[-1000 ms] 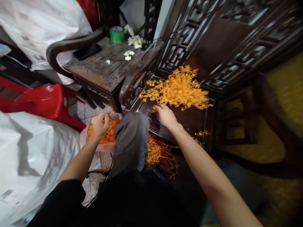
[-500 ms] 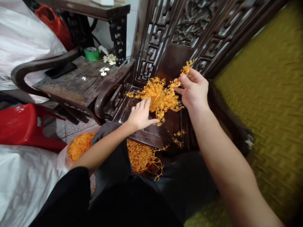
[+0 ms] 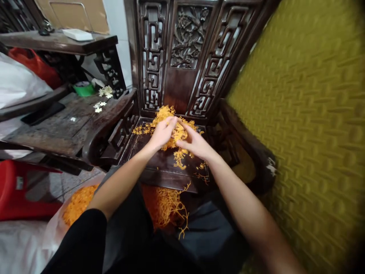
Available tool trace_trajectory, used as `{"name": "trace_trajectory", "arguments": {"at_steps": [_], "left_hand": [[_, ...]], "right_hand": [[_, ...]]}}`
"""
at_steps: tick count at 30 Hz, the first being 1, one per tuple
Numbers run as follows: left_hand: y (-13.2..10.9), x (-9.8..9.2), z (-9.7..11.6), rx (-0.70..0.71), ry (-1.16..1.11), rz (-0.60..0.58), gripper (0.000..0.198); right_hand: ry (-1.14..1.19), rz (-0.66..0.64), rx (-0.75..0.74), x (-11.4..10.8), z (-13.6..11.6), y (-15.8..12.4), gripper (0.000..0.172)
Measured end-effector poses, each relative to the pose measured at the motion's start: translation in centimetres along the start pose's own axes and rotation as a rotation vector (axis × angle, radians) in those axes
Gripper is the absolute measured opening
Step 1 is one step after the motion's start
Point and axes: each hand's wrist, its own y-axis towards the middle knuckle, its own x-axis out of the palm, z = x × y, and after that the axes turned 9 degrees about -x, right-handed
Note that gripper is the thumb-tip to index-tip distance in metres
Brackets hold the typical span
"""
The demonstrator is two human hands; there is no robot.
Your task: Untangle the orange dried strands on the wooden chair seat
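Note:
A loose heap of orange-yellow branched plastic-looking sprigs [image 3: 165, 112] lies on the seat of a dark carved wooden chair [image 3: 142, 148]. Over it, my left hand [image 3: 162, 133] is closed in a pinch, thumb against fingers, at an orange sprig [image 3: 179, 132]. My right hand [image 3: 196, 144] curls around the same sprig from the other side, its fingertips meeting the left ones. Part of the sprig hangs below the right thumb. My fingers partly hide the exact grip and the heap behind them.
Bare orange stems [image 3: 168, 205] fill a red container between my legs. A bag of orange pieces [image 3: 80, 203] stands at left by a red plastic stool [image 3: 8, 190]. Green tape [image 3: 84, 88] and pale flower pieces [image 3: 105, 91] lie on the neighbouring wooden seat. A yellow textured mat [image 3: 308, 114] rises at right.
My right hand has moved left and down from the heap's right side to meet my left hand. The left has closed from a spread pose. The view has turned to the right.

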Motion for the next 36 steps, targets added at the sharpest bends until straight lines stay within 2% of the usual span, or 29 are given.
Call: {"name": "trace_trajectory", "arguments": {"at_steps": [2, 4, 7, 9, 10, 12, 13, 15, 18, 20, 22, 23, 25, 26, 27, 28, 30, 32, 34, 36], "left_hand": [[-0.4, -0.4, 0.3, 0.017, 0.025, 0.019, 0.051], [-0.6, -0.7, 1.0, 0.083, 0.084, 0.094, 0.06], [-0.1, -1.9, 2.5, 0.183, 0.06, 0.322, 0.068], [0.8, -3.5, 3.4, 0.188, -0.112, 0.477, 0.071], [1.4, -4.6, 3.9, 0.182, -0.237, 0.528, 0.072], [2.3, -6.9, 4.6, 0.172, -0.49, 0.553, 0.072], [2.6, -8.0, 4.7, 0.162, -0.589, 0.532, 0.07], [2.4, -9.2, 4.5, 0.097, -0.697, 0.407, 0.065], [0.8, -8.8, 3.0, -0.078, -0.647, 0.104, 0.051], [-0.5, -7.6, 1.8, -0.162, -0.523, -0.081, 0.04], [-1.6, -6.5, 1.0, -0.179, -0.377, -0.22, 0.035], [-2.0, -6.1, 0.8, -0.165, -0.309, -0.279, 0.034], [-2.7, -5.4, 0.9, -0.112, -0.173, -0.367, 0.031], [-2.9, -5.1, 1.1, -0.081, -0.097, -0.395, 0.031], [-3.1, -4.8, 1.3, -0.048, -0.017, -0.41, 0.031], [-3.3, -4.5, 1.5, -0.011, 0.074, -0.408, 0.031], [-3.7, -3.6, 1.8, 0.08, 0.304, -0.344, 0.031], [-4.2, -2.5, 1.8, 0.159, 0.593, -0.243, 0.029], [-4.9, -1.6, 1.8, 0.197, 0.874, -0.166, 0.026], [-5.7, -1.0, 1.8, 0.231, 1.06, -0.152, 0.036]], "right_hand": [[0.039, -0.038, -0.02, 1.3, 1.4, -0.2, 0.118], [0.147, -0.087, -0.019, 2.1, 2.6, 0.0, 0.127], [0.228, -0.328, -0.011, 2.8, 4.5, 0.5, 0.13], [0.107, -0.496, 0.002, 3.3, 5.8, 0.7, 0.122], [-0.027, -0.553, 0.04, 3.7, 6.5, 0.8, 0.114], [-0.357, -0.58, 0.172, 4.7, 7.9, 1.1, 0.096], [-0.503, -0.554, 0.24, 5.1, 8.5, 1.2, 0.088], [-0.683, -0.462, 0.336, 5.6, 9.5, 1.8, 0.081], [-0.742, -0.333, 0.398, 5.0, 9.4, 3.4, 0.073], [-0.771, -0.273, 0.439, 3.7, 8.0, 4.4, 0.053], [-0.788, -0.143, 0.414, 2.0, 5.6, 4.9, 0.035], [-0.767, -0.028, 0.358, 1.0, 4.2, 4.8, 0.034], [-0.578, 0.271, 0.193, -0.6, 1.2, 4.0, 0.035], [-0.431, 0.39, 0.124, -1.2, -0.2, 3.3, 0.036], [-0.284, 0.452, 0.081, -1.6, -1.5, 2.6, 0.037], [-0.169, 0.443, 0.068, -1.7, -2.5, 1.8, 0.039], [-0.079, 0.322, 0.067, -1.1, -3.9, 0.4, 0.041], [-0.151, 0.263, 0.051, 0.5, -4.0, -0.7, 0.04], [-0.197, 0.344, 0.038, 2.4, -3.2, -1.2, 0.038], [-0.067, 0.444, 0.06, 4.1, -2.2, -1.4, 0.035]]}}
